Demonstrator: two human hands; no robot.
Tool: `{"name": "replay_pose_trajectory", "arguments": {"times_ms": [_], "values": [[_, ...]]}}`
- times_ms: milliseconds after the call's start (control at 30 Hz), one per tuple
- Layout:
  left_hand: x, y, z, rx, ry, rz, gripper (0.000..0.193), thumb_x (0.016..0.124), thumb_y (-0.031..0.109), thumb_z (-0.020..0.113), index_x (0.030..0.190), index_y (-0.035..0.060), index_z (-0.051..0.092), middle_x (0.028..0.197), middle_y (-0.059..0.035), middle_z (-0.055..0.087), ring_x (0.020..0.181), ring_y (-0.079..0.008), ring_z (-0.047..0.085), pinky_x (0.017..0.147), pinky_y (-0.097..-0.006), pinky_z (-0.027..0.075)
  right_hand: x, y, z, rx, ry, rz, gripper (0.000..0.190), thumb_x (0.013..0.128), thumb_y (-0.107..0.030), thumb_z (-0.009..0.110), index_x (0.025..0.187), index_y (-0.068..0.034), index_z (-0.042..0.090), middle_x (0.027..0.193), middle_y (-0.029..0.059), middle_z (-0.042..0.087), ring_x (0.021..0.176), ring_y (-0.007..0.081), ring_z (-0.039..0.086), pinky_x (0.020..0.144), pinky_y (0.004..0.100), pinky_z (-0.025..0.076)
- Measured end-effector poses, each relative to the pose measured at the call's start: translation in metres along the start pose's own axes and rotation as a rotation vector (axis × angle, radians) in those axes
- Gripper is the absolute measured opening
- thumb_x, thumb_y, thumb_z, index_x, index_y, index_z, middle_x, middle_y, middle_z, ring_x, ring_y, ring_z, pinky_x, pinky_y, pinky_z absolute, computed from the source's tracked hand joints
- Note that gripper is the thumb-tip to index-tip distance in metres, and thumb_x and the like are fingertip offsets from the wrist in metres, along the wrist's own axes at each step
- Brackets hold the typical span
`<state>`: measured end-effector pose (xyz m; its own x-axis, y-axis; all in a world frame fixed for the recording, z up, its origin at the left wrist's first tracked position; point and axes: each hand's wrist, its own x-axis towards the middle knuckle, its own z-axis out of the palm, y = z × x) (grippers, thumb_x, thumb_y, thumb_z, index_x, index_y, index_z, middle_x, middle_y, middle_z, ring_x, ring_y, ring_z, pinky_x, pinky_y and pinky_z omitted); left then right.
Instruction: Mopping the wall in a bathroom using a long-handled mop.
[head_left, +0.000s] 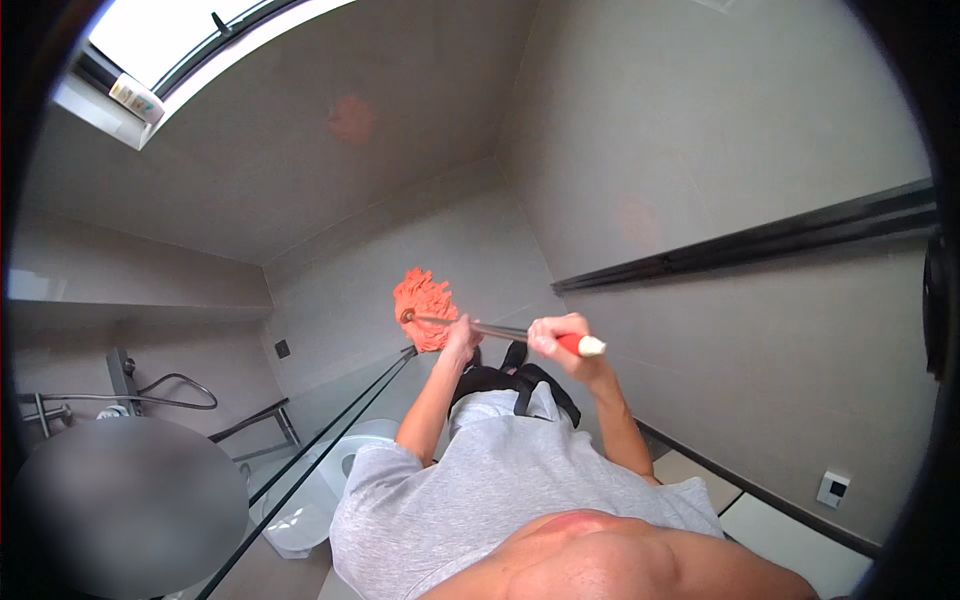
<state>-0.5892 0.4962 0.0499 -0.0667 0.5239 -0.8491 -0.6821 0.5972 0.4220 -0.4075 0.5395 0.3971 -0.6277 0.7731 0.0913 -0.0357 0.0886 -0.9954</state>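
A string mop with an orange mop head (429, 298) is held in both hands, its head resting on the grey tiled floor ahead of my feet. My left hand (463, 337) grips the metal mop handle (501, 330) low down, close to the orange strands. Higher up, my right hand (564, 341) closes around the handle near its red grip (571, 343), which ends in a pale cap. The handle slopes from the mop head up towards me. My dark shoes (514, 355) stand just behind the mop.
To the left, a black-edged glass partition (337, 397) stands before a white toilet (360, 446). Beyond it are a shower hose (180, 379) and a large blurred grey disc (131, 506). A dark rail (750, 238) runs along the right wall. One bottle (137, 97) sits on the windowsill.
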Motion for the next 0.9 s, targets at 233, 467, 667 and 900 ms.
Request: {"name": "replay_pose_trajectory", "arguments": {"times_ms": [233, 467, 667, 900], "values": [[-0.015, 0.004, 0.12, 0.082, -0.458, -0.228, 0.019, 0.098, 0.018, 0.043, 0.099, 0.0011, 0.051, 0.095, -0.012, 0.058, 0.1, -0.0281, 0.065, 0.081, -0.0423, 0.054, -0.023, -0.048, -0.011, 0.032, 0.437, 0.035, 0.027, 0.089, -0.003, 0.052, 0.064, -0.004, 0.041, 0.058, 0.0027, 0.044, 0.053, 0.0135, 0.041, 0.054, 0.0291, 0.036], [0.032, -0.031, 0.14, -0.191, -0.696, -0.475, 0.026, 0.096, 0.009, 0.045, 0.115, -0.008, 0.05, 0.105, -0.0202, 0.067, 0.079, -0.0246, 0.068, 0.072, -0.0322, 0.059, -0.015, -0.04, 0.053, -0.593, 0.119, -0.102, 0.024, 0.077, -0.009, 0.067, 0.063, -0.004, 0.049, 0.059, 0.0134, 0.053, 0.057, 0.0312, 0.056, 0.058, 0.0413, 0.045], [-0.025, -0.014, 0.125, -0.205, -0.577, -0.29, 0.027, 0.095, 0.011, 0.055, 0.114, -0.0087, 0.054, 0.108, -0.0192, 0.067, 0.08, -0.0219, 0.067, 0.072, -0.029, 0.058, -0.015, -0.041, 0.042, -0.522, 0.09, -0.17, 0.027, 0.074, -0.007, 0.071, 0.061, -0.006, 0.048, 0.057, 0.0101, 0.05, 0.055, 0.0286, 0.052, 0.055, 0.0401, 0.041], [-0.041, -0.009, 0.031, -0.33, -0.284, -0.02, 0.021, 0.094, 0.014, 0.062, 0.107, -0.003, 0.061, 0.105, -0.0137, 0.069, 0.097, -0.0227, 0.067, 0.086, -0.037, 0.055, -0.004, -0.033, 0.011, -0.257, -0.162, -0.172, 0.025, 0.074, 0.003, 0.064, 0.059, -0.004, 0.045, 0.059, 0.0083, 0.055, 0.053, 0.0236, 0.052, 0.052, 0.0351, 0.041]]}}
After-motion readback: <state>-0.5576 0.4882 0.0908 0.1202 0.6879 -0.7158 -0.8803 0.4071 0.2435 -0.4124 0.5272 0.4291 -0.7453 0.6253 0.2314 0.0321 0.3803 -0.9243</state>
